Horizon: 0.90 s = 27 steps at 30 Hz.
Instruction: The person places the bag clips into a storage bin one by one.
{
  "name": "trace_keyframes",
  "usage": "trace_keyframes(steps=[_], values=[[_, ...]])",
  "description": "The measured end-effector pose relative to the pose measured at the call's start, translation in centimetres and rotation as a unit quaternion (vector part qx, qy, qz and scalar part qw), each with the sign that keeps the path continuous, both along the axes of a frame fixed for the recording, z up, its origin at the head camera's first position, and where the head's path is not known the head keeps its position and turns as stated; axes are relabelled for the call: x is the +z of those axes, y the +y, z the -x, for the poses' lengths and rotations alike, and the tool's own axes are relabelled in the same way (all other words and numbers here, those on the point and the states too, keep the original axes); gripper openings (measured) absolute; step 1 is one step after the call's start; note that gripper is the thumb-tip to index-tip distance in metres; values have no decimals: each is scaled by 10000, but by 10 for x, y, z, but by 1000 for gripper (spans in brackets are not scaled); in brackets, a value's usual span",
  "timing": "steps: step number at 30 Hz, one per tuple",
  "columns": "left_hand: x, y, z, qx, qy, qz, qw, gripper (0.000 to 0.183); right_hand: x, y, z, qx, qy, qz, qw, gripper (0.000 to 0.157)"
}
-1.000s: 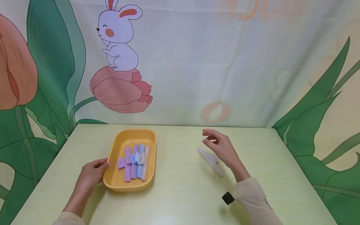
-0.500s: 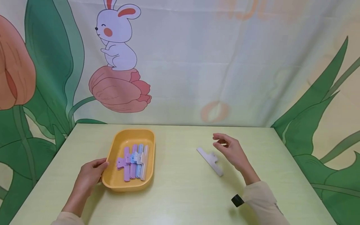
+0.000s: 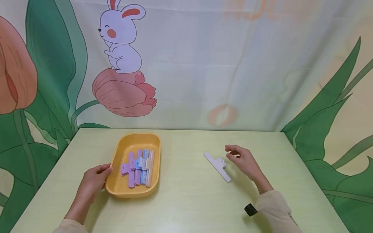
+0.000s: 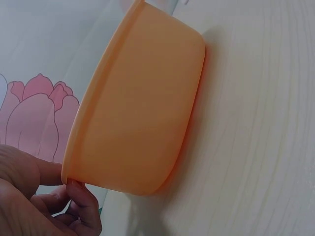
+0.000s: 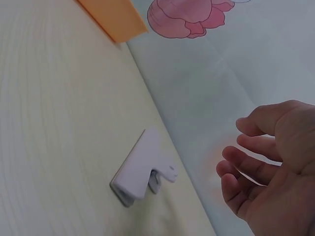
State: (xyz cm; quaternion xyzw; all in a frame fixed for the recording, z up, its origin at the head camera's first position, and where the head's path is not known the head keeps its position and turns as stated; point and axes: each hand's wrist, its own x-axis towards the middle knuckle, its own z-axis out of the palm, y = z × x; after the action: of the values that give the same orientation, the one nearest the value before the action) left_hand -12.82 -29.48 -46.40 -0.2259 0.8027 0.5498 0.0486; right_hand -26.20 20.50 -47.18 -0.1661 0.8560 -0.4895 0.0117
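Observation:
My left hand [image 3: 92, 181] grips the near left rim of a yellow plastic tray [image 3: 116, 189]; in the left wrist view thumb and fingers pinch the edge of its wall [image 4: 133, 108]. Inside the tray several bag clips lie side by side: purple ones [image 3: 131, 178], a blue one [image 3: 144, 178] and a pale one [image 3: 150, 173]. A single whitish-lilac bag clip [image 3: 218, 166] lies slanted on the table, its handle toward the right. Just right of that clip hovers my right hand [image 3: 244, 163], fingers loosely bent and holding nothing. The right wrist view shows the clip [image 5: 140, 167] apart from the fingers.
The pale wooden table [image 3: 180, 204] ends at the back against a curtain [image 3: 186, 64] printed with a rabbit and tulips. A small black block [image 3: 250, 209] sits at the right sleeve cuff.
The right hand has drawn back to the right and toward me, leaving the loose clip fully visible on the table. The left hand and tray have stayed in place.

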Motion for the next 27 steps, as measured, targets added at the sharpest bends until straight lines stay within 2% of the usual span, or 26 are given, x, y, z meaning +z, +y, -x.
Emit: trace_keyframes(steps=[13,22,27], values=[[-1,-2,-1,-68,99,-109,9999,52,-15,4,5,625,-12,-502,9968,37],[-2,0,0,4,91,-69,9999,51,-24,1,11,668,-181,-664,9954,37],[-1,0,-1,37,98,-75,9999,50,-28,0,13,880,-198,-738,9932,41]])
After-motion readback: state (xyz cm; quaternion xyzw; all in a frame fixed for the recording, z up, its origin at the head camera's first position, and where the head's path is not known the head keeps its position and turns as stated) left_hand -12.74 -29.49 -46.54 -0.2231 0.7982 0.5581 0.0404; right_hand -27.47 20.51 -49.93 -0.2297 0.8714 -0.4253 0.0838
